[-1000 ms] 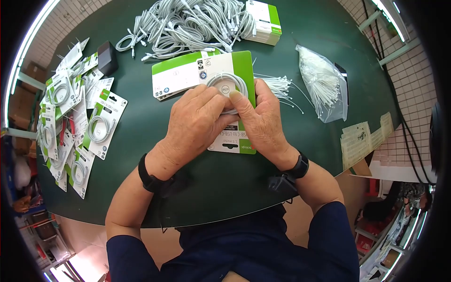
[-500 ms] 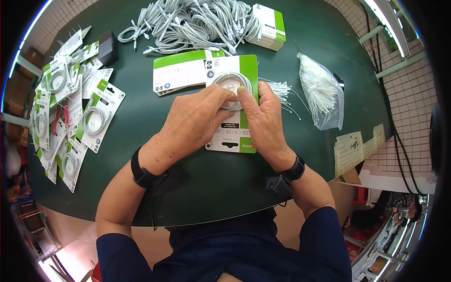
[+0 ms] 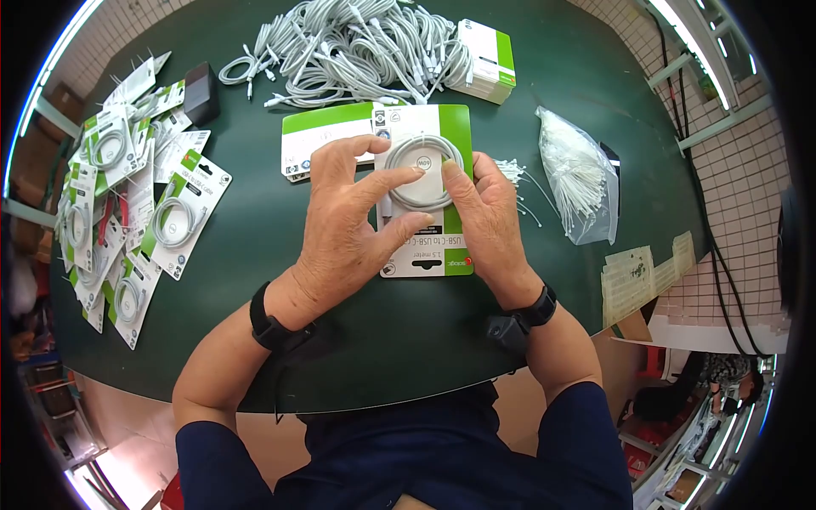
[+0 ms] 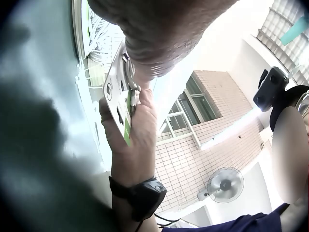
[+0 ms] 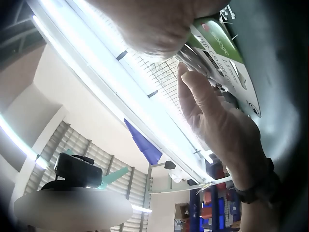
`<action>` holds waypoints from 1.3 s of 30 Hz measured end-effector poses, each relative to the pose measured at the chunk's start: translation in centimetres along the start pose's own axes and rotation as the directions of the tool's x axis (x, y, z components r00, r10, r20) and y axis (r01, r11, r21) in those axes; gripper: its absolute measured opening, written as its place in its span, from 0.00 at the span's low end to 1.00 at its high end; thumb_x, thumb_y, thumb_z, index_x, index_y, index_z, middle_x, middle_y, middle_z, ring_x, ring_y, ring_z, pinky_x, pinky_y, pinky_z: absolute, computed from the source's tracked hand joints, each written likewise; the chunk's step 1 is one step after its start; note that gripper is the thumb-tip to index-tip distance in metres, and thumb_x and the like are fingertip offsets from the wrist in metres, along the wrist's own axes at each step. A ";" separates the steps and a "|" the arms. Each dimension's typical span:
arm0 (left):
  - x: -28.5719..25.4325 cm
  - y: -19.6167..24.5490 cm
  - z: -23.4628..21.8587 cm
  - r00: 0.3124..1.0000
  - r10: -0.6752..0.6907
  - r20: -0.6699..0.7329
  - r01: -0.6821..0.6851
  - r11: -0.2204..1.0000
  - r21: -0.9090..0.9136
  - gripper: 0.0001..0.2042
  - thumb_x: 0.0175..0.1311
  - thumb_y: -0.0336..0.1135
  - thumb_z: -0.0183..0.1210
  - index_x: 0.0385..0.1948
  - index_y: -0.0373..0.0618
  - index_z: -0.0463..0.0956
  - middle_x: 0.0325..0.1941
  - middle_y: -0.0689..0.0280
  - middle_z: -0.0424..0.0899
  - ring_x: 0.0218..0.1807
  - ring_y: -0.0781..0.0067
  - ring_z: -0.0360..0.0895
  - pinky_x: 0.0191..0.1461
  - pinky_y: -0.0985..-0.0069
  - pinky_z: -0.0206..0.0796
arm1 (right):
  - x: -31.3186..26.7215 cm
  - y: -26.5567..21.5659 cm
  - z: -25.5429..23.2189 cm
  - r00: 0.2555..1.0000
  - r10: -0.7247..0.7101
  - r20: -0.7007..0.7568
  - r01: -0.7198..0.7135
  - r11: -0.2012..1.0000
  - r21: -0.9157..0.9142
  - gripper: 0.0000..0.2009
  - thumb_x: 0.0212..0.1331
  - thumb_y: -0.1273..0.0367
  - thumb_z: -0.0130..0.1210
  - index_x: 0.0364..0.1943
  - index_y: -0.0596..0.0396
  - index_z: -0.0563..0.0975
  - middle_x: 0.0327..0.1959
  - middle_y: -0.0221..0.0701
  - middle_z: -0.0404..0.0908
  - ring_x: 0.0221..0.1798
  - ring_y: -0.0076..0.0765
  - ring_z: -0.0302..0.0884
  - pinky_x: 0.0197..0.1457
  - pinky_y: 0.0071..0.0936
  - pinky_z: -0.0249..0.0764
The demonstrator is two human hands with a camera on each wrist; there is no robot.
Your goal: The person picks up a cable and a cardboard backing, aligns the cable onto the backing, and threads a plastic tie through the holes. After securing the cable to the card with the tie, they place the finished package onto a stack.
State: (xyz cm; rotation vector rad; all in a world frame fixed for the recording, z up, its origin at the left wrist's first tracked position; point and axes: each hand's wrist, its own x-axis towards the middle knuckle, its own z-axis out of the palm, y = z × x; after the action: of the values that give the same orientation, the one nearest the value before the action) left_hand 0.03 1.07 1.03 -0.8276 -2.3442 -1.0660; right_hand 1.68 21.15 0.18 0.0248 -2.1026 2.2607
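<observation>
In the head view a white and green card carries a coiled grey cable on its face. The right hand grips the card's right edge, thumb on the coil. Over the card's left part the left hand has its fingers spread, the index fingertip over the coil's centre and the thumb near its lower side; whether they touch is unclear. The left wrist view shows the card tilted in the right hand. From the right wrist the card appears beside the left hand.
Flat cards lie behind the held card. Further back are a heap of cables and a card stack. Carded cables and a black box are at left; a bag of white ties is at right.
The left hand's fingers have come off the coil and spread apart, uncovering more of the cable and card. The right hand still holds the card's edge.
</observation>
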 end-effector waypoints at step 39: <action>0.4 -1.5 -0.2 0.979 -0.062 0.195 0.133 0.918 -0.373 0.10 0.60 0.25 0.72 0.42 0.41 0.84 0.67 0.55 0.71 0.51 0.60 0.83 0.57 0.67 0.78 | 0.5 -0.4 0.0 0.997 0.057 0.052 -0.060 0.996 0.059 0.21 0.67 0.70 0.68 0.59 0.65 0.73 0.53 0.37 0.85 0.50 0.26 0.85 0.53 0.26 0.85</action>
State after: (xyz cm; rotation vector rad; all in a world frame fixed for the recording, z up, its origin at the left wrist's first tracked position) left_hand -1.24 0.30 0.60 -0.9886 -2.3771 -1.5913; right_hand 1.21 21.17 0.56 0.0231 -2.0851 2.3807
